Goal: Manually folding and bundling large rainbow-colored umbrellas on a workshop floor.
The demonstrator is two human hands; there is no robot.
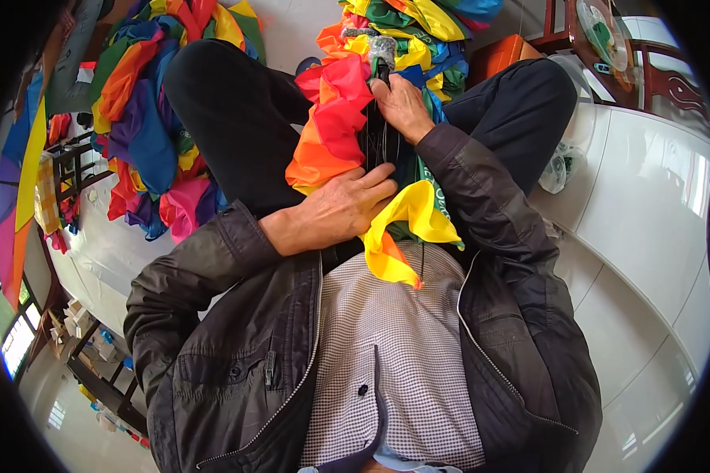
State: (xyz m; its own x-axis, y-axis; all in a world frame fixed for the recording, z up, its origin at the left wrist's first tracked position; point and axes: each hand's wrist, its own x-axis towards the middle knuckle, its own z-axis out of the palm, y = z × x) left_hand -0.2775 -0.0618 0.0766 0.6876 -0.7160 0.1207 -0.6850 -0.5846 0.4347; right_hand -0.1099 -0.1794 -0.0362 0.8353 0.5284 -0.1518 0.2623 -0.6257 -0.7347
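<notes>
A rainbow-coloured umbrella [327, 126] lies lengthwise across my lap, its cloth bunched in red, orange, yellow and green folds. Dark thin ribs [377, 142] show along its middle. Around the lower part of the ribs and cloth, the fingers of my left hand [331, 206] are curled. Farther up, my right hand [402, 106] is closed on the ribs, thumb near a grey, wrapped-looking end piece [383, 51]. A yellow and orange cloth tip [414, 217] hangs loose against my shirt, below the left fingers. What lies under my fingertips is hidden.
A large heap of rainbow cloth [142, 118] lies at the left, and more colourful cloth [426, 24] is beyond my knees. An orange box-like thing [503, 55] stands by my right knee. Dark wooden furniture [659, 67] is at the far right, a clear plastic bag [562, 167] below it.
</notes>
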